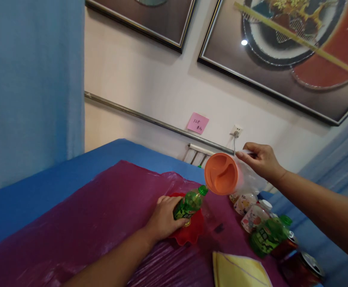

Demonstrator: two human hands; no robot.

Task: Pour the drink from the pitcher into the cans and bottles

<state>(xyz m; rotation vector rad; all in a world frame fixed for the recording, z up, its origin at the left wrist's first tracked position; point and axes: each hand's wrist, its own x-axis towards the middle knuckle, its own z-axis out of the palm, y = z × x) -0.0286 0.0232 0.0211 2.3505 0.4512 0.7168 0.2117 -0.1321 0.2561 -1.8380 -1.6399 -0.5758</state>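
Note:
My left hand (pixel 163 217) is closed around a small green plastic bottle (pixel 190 202) with a green cap-coloured top, tilted to the right. Beneath it lies a red scalloped dish (pixel 196 227), partly covered by the hand and bottle; whether the bottle touches the dish I cannot tell. My right hand (pixel 262 160) grips the handle of a translucent pitcher (pixel 248 179), lifted at the right of the bottle. The pitcher tips over so that its orange top (pixel 221 174) faces me, close to the bottle's mouth but apart from it. No liquid stream is visible.
Printed clear bottles (pixel 254 217), another green bottle (pixel 269 236) and dark red cans (pixel 302 269) line the right edge. A folded yellow cloth (pixel 240 272) lies in front on the purple plastic sheet (pixel 102 215). Behind are a metal rail (pixel 150 118) and a wall socket (pixel 236 130).

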